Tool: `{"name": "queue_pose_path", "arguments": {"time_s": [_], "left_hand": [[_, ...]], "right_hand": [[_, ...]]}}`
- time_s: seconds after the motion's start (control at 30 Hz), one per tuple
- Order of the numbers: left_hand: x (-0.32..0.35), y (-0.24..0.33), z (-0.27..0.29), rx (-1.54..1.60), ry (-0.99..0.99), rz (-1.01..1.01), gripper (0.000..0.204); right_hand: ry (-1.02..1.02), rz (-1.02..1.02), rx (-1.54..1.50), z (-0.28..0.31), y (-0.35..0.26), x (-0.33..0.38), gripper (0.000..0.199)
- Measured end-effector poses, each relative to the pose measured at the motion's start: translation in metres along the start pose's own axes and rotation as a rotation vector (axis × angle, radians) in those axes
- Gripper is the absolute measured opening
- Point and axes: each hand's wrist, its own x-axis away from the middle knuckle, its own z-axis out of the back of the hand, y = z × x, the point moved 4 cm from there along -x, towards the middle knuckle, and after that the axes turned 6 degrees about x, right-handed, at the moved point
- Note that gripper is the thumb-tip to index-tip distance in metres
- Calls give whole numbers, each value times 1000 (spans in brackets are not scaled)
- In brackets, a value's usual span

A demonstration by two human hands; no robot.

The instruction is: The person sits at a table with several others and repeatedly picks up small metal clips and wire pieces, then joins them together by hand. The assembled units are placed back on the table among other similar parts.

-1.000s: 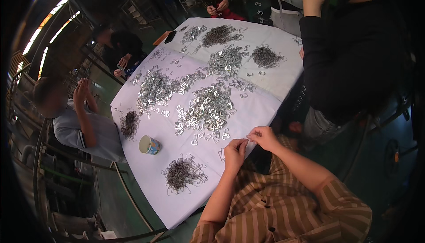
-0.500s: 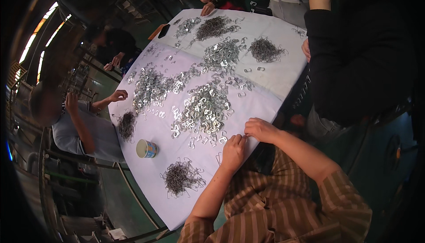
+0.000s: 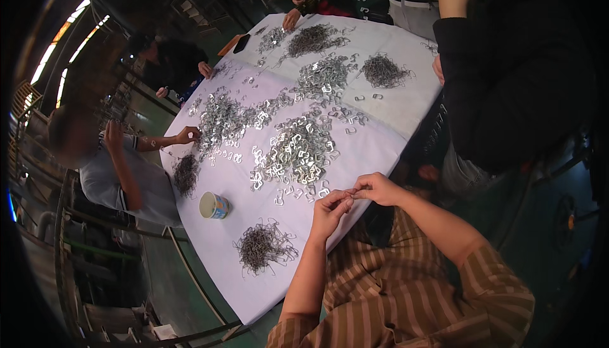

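Note:
At the near right edge of the white table (image 3: pixel 219 269), my left hand (image 3: pixel 330 213) and my right hand (image 3: pixel 377 189) meet fingertip to fingertip. Both are closed in a pinch. Whatever lies between the fingers is too small and too covered to name. Just beyond them is a pile of shiny bent metal clips (image 3: pixel 297 151), a few loose ones lying close to my left hand. To the left of my left forearm sits a tangled heap of thin dark wire hooks (image 3: pixel 259 248).
A paper cup (image 3: pixel 214 206) stands near the left edge. Further clip piles (image 3: pixel 219 116) and dark wire heaps (image 3: pixel 384 71) spread across the table. A black phone (image 3: pixel 241 44) lies at the far edge. Co-workers surround the table; one in a black sleeve (image 3: pixel 514 88) is close on my right.
My left hand has turned and its fingertips now meet those of my right hand. At the left, one co-worker's hand has reached the clips; another's has moved to the table edge.

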Motion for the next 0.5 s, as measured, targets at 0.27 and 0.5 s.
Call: {"name": "queue_pose_path", "arguments": {"time_s": [0.27,0.5], "left_hand": [[-5,24,-21,-87,-7,-104,4],[-20,45,-23,-1013,-57,-341,2]], "right_hand": [[5,-245,-366,-7,-2,21,19],[110,-53,233,29,-22,-2,18]]}}
